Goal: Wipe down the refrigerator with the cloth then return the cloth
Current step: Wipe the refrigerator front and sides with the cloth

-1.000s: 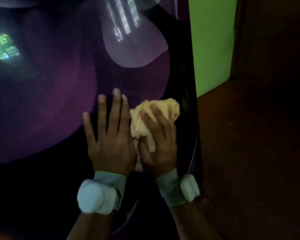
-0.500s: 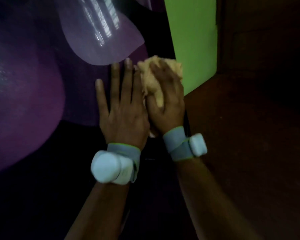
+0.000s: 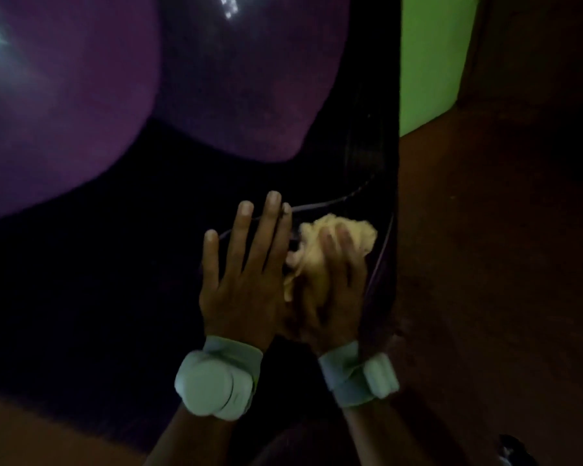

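Cloth (image 3: 334,243) bunched under right hand (image 3: 334,290), pressed on refrigerator (image 3: 216,95) door near right edge; dragged lower than half a second ago, wiping ongoing; left hand (image 3: 246,284) flat, fingers straight, alongside

Refrigerator (image 3: 216,95): glossy dark door with large purple petal pattern, upright. Cloth (image 3: 320,253): pale yellow, crumpled, pressed against the door's black lower area near its right edge.

Yellow cloth (image 3: 337,243), dark refrigerator (image 3: 122,264) — purple blobs, green wall (image 3: 431,55)
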`<state>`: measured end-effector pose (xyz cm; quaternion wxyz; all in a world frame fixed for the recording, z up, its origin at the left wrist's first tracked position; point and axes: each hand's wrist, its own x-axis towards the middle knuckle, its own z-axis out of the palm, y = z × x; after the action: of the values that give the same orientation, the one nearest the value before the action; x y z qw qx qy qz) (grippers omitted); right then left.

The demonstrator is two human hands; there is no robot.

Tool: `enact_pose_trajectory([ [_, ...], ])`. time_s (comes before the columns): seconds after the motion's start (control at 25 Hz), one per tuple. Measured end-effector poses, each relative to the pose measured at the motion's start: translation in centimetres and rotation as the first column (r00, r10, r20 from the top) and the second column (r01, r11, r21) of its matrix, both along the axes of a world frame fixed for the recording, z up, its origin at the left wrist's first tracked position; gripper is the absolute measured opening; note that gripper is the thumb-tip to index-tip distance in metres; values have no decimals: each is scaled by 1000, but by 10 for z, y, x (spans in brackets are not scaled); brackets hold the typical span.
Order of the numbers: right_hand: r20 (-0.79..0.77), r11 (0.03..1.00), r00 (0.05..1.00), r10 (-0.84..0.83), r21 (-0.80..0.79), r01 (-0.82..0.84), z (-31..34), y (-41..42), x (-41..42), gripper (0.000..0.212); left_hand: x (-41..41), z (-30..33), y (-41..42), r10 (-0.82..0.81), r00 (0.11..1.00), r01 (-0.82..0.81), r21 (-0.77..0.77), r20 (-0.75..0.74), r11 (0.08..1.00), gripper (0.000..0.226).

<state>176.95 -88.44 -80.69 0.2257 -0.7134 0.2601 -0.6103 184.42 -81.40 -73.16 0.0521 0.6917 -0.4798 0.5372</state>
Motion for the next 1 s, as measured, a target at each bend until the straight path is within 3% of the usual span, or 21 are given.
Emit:
enact_pose_trajectory([
  [0.08, -65, 985, 993, -100, 135, 108, 5, -14, -3, 42, 6, 2, 13, -12, 1000, 12, 3, -10, 1000, 50],
  [0.16, 45, 963, 992, -117, 249, 102, 20, 2, 2, 54, 9, 6, 19, -22, 999, 21, -23, -47, 1000, 48],
  [0.32, 31, 990, 998, -61, -123, 65, 35, 37, 25, 51, 19, 8, 35, 23, 996, -31, -95, -84, 995, 50],
  [0.44, -7, 864, 972, -236, -458, 207, 41, 18, 24, 43, 34, 11, 57, 80, 992, -93, -134, -95, 987, 59],
  [0.52, 4, 843, 962, -273, -480, 241, 42, 30, 32, 43, 38, 12, 69, 94, 987, -113, -145, -130, 983, 65],
  [0.6, 30, 891, 978, -205, -408, 200, 55, 51, 41, 44, 43, 11, 81, 90, 984, -116, -166, -155, 979, 69],
  [0.68, -19, 938, 994, -104, -333, 92, 56, 52, 41, 49, 55, 15, 94, 118, 974, -155, -190, -193, 969, 73],
  [0.88, -218, 939, 976, -26, -341, -52, 37, 85, 60, 59, 84, 22, 141, 150, 953, -213, -230, -262, 950, 76],
  [1.0, -215, 861, 977, 3, -496, -112, 60, 139, 80, 59, 107, 27, 174, 80, 925, -190, -270, -372, 944, 65],
])
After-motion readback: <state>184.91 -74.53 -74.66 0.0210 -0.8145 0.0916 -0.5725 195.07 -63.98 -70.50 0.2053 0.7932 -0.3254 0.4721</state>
